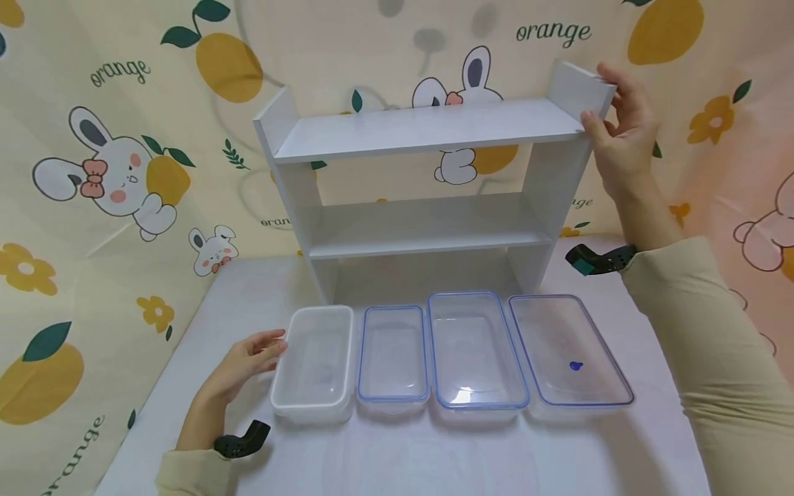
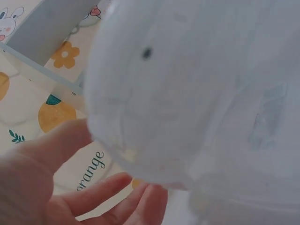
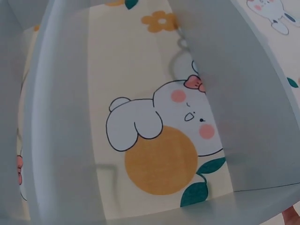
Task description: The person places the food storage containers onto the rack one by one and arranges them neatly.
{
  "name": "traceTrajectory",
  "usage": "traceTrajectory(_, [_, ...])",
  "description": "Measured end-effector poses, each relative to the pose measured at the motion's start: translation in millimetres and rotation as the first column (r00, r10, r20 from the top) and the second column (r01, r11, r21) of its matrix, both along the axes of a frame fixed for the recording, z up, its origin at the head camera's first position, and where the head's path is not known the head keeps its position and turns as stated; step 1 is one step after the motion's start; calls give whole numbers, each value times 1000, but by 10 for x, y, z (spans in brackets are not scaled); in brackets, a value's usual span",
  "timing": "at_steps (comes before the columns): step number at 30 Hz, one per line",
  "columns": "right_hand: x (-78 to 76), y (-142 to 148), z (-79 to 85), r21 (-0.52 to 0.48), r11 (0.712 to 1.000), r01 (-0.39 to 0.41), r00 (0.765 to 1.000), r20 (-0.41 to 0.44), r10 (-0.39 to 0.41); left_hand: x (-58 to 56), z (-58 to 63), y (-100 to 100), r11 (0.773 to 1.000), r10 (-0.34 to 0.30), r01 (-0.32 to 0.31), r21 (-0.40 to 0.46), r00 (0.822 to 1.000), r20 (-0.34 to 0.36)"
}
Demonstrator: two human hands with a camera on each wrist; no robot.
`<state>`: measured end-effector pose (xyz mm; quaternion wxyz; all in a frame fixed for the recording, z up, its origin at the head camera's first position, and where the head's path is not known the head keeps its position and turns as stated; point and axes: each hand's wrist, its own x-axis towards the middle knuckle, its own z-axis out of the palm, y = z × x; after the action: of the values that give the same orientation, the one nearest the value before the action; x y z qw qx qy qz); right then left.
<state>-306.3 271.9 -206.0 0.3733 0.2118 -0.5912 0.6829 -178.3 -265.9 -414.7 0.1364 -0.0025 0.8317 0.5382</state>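
A white shelf unit (image 1: 428,224) with open tiers stands upright at the back of the table. My right hand (image 1: 629,134) grips the top of its right side panel, thumb at the front edge and fingers round the back. In the right wrist view the shelf boards (image 3: 61,117) fill much of the frame, with only a bit of hand at the lower right corner. At the front left, my left hand (image 1: 248,358) touches the left side of a white-lidded plastic food container (image 1: 316,358) with extended fingers. Its thumb (image 2: 70,140) meets the container's edge in the left wrist view.
Right of that container stand more clear food containers in a row: a small blue-rimmed one (image 1: 393,355), a larger one (image 1: 476,348), and one with a blue mark (image 1: 567,344). The white table (image 1: 434,455) meets a patterned cloth backdrop (image 1: 205,172) behind the shelf.
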Motion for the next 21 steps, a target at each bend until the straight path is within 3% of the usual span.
traceTrajectory(12, [-85,-46,-10,-62,995,-77,996,31,79,-15,-157,-65,996,-71,64,66,991,109])
traceTrajectory(21, [-100,-75,-19,-139,973,-182,983,-28,180,-25,-222,-117,985,-154,140,103,979,137])
